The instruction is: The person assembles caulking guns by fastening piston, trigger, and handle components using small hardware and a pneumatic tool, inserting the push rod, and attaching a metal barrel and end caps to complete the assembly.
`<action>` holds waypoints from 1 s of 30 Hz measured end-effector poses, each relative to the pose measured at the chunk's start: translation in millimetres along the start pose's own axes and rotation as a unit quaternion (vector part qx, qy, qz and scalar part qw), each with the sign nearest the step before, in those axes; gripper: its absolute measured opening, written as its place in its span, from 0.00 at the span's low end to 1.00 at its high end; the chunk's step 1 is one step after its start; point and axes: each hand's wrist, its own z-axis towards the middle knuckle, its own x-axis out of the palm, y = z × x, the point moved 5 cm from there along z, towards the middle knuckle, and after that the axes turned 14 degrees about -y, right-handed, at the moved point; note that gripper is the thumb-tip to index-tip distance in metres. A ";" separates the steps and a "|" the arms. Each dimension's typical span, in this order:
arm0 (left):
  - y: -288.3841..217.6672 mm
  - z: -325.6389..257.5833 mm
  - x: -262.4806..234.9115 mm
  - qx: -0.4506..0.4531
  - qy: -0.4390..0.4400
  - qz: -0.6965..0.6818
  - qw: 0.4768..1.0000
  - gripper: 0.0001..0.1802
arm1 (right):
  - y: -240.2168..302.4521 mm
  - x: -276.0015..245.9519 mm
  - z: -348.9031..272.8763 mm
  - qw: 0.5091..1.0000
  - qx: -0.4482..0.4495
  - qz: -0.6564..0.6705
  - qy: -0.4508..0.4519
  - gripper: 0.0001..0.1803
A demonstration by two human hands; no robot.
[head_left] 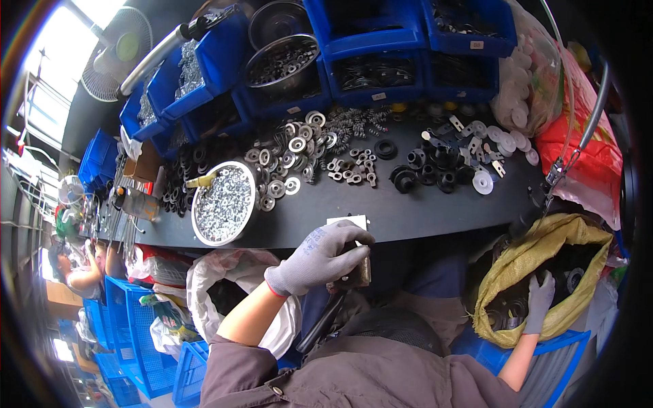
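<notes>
My left hand (pixel 318 260), in a grey glove, is over a small metal fixture (pixel 359 270) at the table's near edge. Its fingers and thumb curl toward each other at the tips; whatever is between them is too small or hidden to make out. A pale plate (pixel 348 221) shows just beyond the fingers. On the far right, my right hand (pixel 540 302), also gloved, reaches inside a yellow woven sack (pixel 496 289) with its fingers apart. Dark round parts and metal rings (pixel 511 314) lie in the sack beside that hand, and I see nothing in its grasp.
A white bowl (pixel 196 219) of small metal pieces stands left on the dark table (pixel 306 221). Piles of metal washers (pixel 297 145), springs (pixel 354 122) and black bushings (pixel 435 166) lie farther back, before blue bins (pixel 374 44). A white sack (pixel 282 326) hangs below left.
</notes>
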 end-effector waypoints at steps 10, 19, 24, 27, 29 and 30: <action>4.6 4.2 -12.1 -0.115 -0.016 0.011 0.993 0.13 | -27.6 -9.9 6.4 0.921 0.159 0.339 -0.111 0.21; 23.8 -11.7 -32.9 -0.100 -0.067 0.062 0.991 0.14 | -38.7 -46.3 9.1 0.760 0.228 0.592 -0.139 0.25; 30.3 -18.6 -33.6 -0.081 -0.073 0.068 0.992 0.14 | 59.9 -109.0 -8.4 0.839 -0.013 0.480 -0.256 0.25; 26.1 -18.9 -33.6 -0.065 -0.079 0.081 0.991 0.14 | 145.4 -135.2 -38.7 0.865 -0.068 0.402 -0.292 0.23; 23.6 -13.4 -30.1 -0.034 -0.082 0.087 0.992 0.16 | 217.7 -137.2 -67.6 0.879 -0.205 0.380 -0.204 0.23; 22.9 -11.6 -26.1 -0.031 -0.084 0.089 0.992 0.16 | 266.4 -129.1 -77.4 0.784 -0.065 0.617 -0.009 0.24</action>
